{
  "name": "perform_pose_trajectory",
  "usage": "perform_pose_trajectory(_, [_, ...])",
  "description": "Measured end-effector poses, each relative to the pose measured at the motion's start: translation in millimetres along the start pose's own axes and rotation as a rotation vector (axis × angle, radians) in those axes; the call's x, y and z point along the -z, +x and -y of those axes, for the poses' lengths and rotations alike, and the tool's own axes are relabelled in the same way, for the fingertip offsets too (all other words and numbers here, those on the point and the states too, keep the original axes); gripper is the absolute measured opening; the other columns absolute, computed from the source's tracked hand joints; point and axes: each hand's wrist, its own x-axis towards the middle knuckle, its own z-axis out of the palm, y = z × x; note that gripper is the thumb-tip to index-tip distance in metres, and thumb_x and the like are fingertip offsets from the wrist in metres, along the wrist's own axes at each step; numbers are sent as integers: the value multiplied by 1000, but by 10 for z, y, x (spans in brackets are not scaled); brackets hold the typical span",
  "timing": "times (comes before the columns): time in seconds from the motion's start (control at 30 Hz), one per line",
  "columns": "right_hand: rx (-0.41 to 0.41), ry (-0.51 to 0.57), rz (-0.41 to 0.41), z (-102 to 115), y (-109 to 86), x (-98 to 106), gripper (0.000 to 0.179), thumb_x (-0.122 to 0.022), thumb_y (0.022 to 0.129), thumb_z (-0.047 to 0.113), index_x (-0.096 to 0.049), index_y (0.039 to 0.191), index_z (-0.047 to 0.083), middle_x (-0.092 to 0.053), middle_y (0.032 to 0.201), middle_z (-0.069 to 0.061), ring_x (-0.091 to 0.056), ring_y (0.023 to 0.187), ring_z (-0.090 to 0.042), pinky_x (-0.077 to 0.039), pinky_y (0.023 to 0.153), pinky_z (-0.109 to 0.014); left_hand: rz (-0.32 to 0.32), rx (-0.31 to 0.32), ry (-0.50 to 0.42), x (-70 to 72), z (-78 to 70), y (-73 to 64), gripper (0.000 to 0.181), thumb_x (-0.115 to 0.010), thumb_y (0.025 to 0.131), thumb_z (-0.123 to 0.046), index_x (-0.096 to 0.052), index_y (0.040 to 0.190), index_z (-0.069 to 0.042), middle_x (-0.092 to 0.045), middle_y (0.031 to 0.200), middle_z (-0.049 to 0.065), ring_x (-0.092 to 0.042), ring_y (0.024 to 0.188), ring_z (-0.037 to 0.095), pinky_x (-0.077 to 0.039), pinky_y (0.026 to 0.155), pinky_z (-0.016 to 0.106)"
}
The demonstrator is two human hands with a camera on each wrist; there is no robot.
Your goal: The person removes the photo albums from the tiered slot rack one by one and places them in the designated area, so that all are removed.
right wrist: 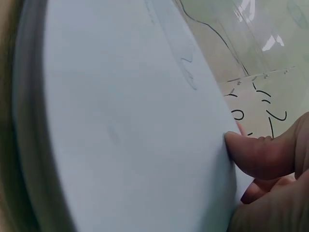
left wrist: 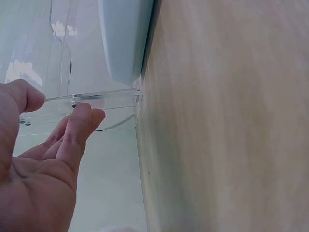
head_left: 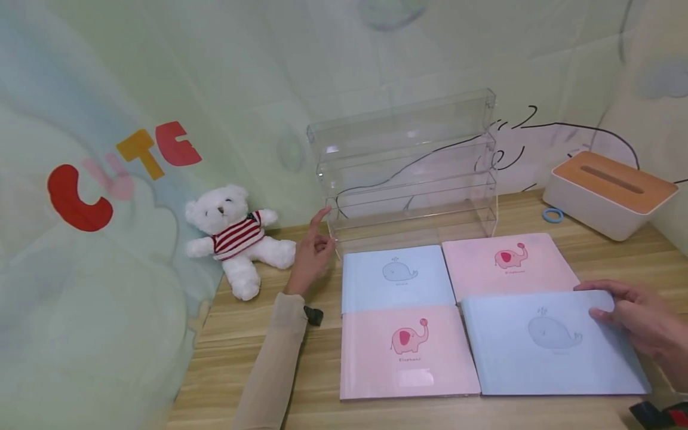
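Observation:
My right hand grips a blue whale picture book at its upper right edge, the thumb on the cover. In the right wrist view the pale cover fills most of the picture. My left hand holds the left side of a clear tiered display rack. In the left wrist view its fingers touch the rack's transparent side panel. Flat on the table lie another blue whale book, a pink elephant book and a second pink elephant book.
A white teddy bear in a striped shirt sits left of the rack. To the right stand a white tissue box with an orange lid and a small blue ring. A patterned cloth backdrop rises behind the wooden table.

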Motion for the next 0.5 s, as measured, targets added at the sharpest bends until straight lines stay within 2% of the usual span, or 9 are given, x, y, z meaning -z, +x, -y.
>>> perform_pose_trajectory(0.03, [-10,-2,21,1,7,-2,38,-57,105,0,-69,140,10,-67,132,-12,-58,117,-24,-51,97,-35,-3,-1,2,-1,-1,-1,75,-61,106,-4,-35,167,-39,-75,106,36,-69,92,55,-48,74,18])
perform_pose_trajectory(0.1, [-23,-13,53,19,14,-14,42,-55,105,0,-62,146,1,-43,153,-38,-46,128,-45,-46,105,-52,-14,-13,14,-8,-1,-5,76,-62,106,-5,-34,166,-43,-76,104,34,-69,88,52,-48,72,18])
perform_pose_trajectory(0.17, [-43,-7,58,32,18,-39,47,-52,104,-2,-55,150,-4,-27,163,-42,-36,135,-56,-40,108,-63,-26,-26,29,-17,3,-10,76,-63,106,-7,-35,165,-47,-77,101,30,-69,85,47,-48,72,19])
perform_pose_trajectory(0.23, [-54,-3,40,49,20,-65,51,-49,103,-3,-48,154,-7,-25,163,-43,-32,137,-59,-33,115,-72,-37,-41,39,-23,3,-15,77,-64,106,-8,-35,163,-52,-79,99,26,-69,82,41,-49,71,20])
perform_pose_trajectory(0.37, [-72,5,1,83,15,-102,54,-49,104,-4,-42,157,-9,-24,164,-43,-28,139,-61,-25,119,-77,-35,-64,37,-21,9,-17,76,-64,105,-10,-36,161,-54,-79,95,23,-66,76,34,-50,70,23])
perform_pose_trajectory(0.5, [-42,-15,17,107,12,-112,56,-52,105,1,-38,157,-11,-23,162,-45,-27,138,-62,-25,117,-78,-37,-69,44,-6,11,-34,78,-65,105,-10,-36,161,-55,-79,96,22,-67,76,32,-51,71,24])
